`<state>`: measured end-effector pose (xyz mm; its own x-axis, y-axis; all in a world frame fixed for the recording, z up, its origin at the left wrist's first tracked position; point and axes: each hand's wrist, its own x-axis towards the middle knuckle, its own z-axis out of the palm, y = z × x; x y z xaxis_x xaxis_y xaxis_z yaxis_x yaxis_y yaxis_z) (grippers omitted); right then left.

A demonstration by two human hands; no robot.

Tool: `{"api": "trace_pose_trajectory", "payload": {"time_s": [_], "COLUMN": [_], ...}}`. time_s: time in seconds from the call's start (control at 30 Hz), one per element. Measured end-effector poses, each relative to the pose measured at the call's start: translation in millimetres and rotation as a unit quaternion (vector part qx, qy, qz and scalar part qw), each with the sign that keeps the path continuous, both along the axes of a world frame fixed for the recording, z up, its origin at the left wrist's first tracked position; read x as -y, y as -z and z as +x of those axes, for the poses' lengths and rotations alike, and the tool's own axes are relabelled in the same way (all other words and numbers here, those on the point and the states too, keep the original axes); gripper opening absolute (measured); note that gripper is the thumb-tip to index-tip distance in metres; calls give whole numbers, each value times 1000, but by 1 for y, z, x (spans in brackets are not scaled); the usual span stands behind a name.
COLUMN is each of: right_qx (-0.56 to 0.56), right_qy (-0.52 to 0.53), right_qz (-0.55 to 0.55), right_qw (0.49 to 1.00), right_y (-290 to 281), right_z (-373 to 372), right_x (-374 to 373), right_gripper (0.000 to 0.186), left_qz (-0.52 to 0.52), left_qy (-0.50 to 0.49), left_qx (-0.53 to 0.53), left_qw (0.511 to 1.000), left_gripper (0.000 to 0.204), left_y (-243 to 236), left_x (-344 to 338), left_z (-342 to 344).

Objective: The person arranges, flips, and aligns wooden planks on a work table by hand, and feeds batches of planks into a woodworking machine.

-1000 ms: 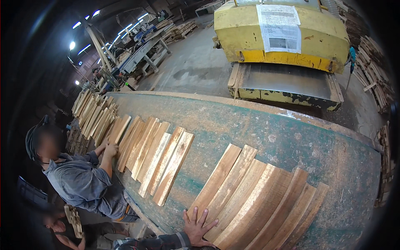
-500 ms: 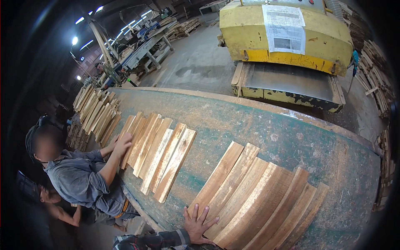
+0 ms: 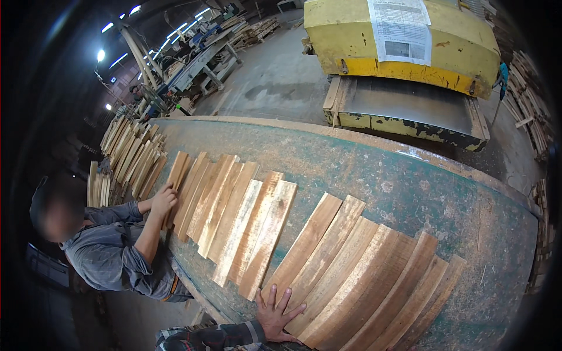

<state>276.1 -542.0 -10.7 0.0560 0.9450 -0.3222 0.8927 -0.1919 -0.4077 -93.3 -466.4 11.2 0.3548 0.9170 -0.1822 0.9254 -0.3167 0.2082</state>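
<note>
My left hand (image 3: pixel 278 317) lies palm down with its fingers spread on the near left ends of a row of wooden boards (image 3: pixel 355 272). These boards lie side by side on a green worktable, their far ends uneven. Just left of them is a second row of boards (image 3: pixel 234 213), close to the first row. A co-worker's hands (image 3: pixel 162 202) are at the left end of that second row, on a board there. Nowhere in the picture does my right hand show.
Sawdust covers the green worktable (image 3: pixel 374 175). Past its far edge stands a yellow machine (image 3: pixel 404 47) with a flat metal bed (image 3: pixel 404 104). Stacked wood (image 3: pixel 132 152) is beyond the left end; more wood piles (image 3: pixel 527 96) stand at right. The co-worker (image 3: pixel 126 251) stands at the left.
The second row of boards has slid right, closer to the row under my left hand. Another board now shows at its left end by the co-worker's hands. My left hand stays in place.
</note>
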Motion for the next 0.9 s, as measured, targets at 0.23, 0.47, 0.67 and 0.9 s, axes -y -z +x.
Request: {"api": "trace_pose_trajectory", "payload": {"time_s": [0.23, 0.47, 0.67, 0.9], "right_qx": [9, 14, 26, 38], "right_qy": [8, 9, 1, 4], "right_qz": [18, 65, 143, 107], "right_qw": [1000, 998, 989, 993], "right_y": [-6, -18, -54, -53], "right_z": [-1, -3, -14, -18], "right_x": [2, 4, 3, 16], "right_gripper": [133, 135, 136, 139], "left_qz": [20, -7, -27, 12], "left_qy": [20, -8, 20, 11], "left_qx": [-28, 1, -60, -54], "left_qw": [999, 1000, 998, 998], "left_gripper": [118, 117, 120, 118], "left_y": [-2, 4, -7, -12], "left_x": [-4, 2, -4, 1], "left_z": [1, -2, 4, 2]}}
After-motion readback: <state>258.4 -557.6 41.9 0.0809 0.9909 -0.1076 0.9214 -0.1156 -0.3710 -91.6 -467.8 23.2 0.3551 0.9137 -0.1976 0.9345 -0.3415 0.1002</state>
